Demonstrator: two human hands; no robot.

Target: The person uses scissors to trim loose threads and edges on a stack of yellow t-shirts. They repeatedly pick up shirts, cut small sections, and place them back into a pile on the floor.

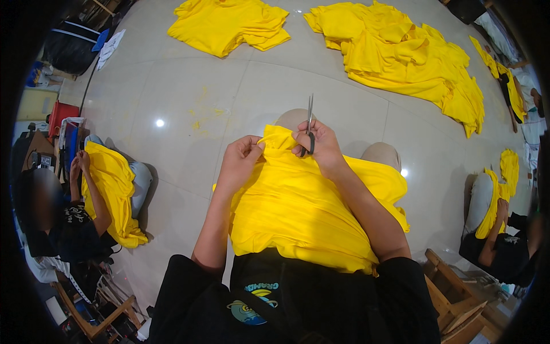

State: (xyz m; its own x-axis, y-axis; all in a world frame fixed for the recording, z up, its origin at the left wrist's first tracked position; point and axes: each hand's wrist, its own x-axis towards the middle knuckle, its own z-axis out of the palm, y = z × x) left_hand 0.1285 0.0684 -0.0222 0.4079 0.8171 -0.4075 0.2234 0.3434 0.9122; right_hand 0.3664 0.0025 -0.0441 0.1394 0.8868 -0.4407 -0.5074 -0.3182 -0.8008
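Pinching the cloth: the left hand [243, 157] has thumb and forefinger closed on the far edge of the yellow garment [303, 200], around eleven o'clock on it.
Garment's place: spread over the lap, its near side toward six o'clock against the black shirt [321, 298].
Scissors grip: the right hand [321, 146], at twelve o'clock on the cloth, has its fingers curled round the scissors [310, 117], thumb side against the fabric; blades point to twelve o'clock and look nearly closed.
Edge tension: best, I judge, to draw the fold lightly flat between both hands, so any loose thread would stand clear of the cloth.
Blade care: tips are safest facing away from the left fingertips and off the fabric until a cut is meant.
Left forearm: comes in from seven o'clock, elbow bent, wrist turned inward.
Right forearm: slants in from five o'clock across the garment, wrist bent toward the left hand.
Floor scraps: yellow bits [197, 124] lie toward ten o'clock from the hands.
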